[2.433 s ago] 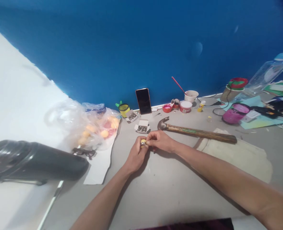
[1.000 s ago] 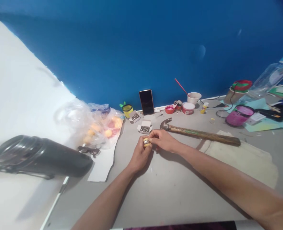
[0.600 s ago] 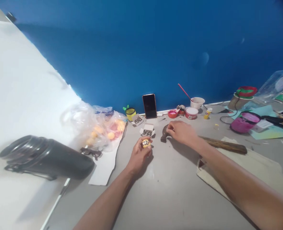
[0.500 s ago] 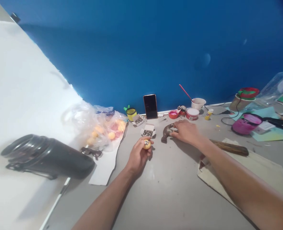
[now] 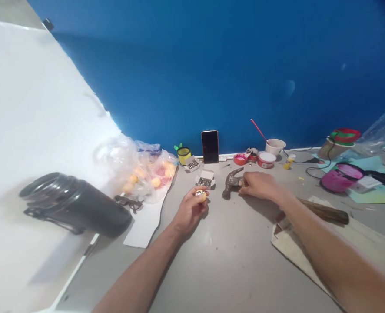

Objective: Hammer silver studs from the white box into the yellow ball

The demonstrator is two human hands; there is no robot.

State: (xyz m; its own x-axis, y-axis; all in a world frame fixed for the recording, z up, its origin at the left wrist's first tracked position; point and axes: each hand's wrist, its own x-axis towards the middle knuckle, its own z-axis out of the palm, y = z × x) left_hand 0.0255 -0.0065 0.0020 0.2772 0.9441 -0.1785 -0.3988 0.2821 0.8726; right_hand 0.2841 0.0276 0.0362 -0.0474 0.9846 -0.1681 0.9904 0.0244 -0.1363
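Pinching a small yellow ball (image 5: 201, 196) between thumb and fingertips, the left hand (image 5: 188, 211) is closed on it just above the grey table (image 5: 231, 269); the ball sits at the very tips of the fingers, mostly in view, with a small shiny metal piece on its upper face, too small to tell more. The right hand (image 5: 259, 185) lies over the hammer (image 5: 230, 183), fingers curled down and closed on the handle right behind the head; the dark claw head rests on the table just left of the fingertips, and the far end of the wooden handle shows past the forearm, lying on a pale cloth (image 5: 349, 243). The two hands are near each other but apart.

Just beyond the ball stands a small open white box (image 5: 206, 178) of metal pieces; a second such box (image 5: 191, 164) sits behind it, beside a yellow-rimmed cup (image 5: 184, 154); a dark phone (image 5: 210, 146) leans upright against the blue wall (image 5: 212, 65). To the left a clear plastic bag (image 5: 145, 171) holds orange and pink balls; a pair of glasses (image 5: 127, 201) lies in front of it, and a black canister (image 5: 78, 204) lies on its side on a white sheet. To the right stand a white cup (image 5: 276, 145) with a red stick and a pink tub (image 5: 338, 179).
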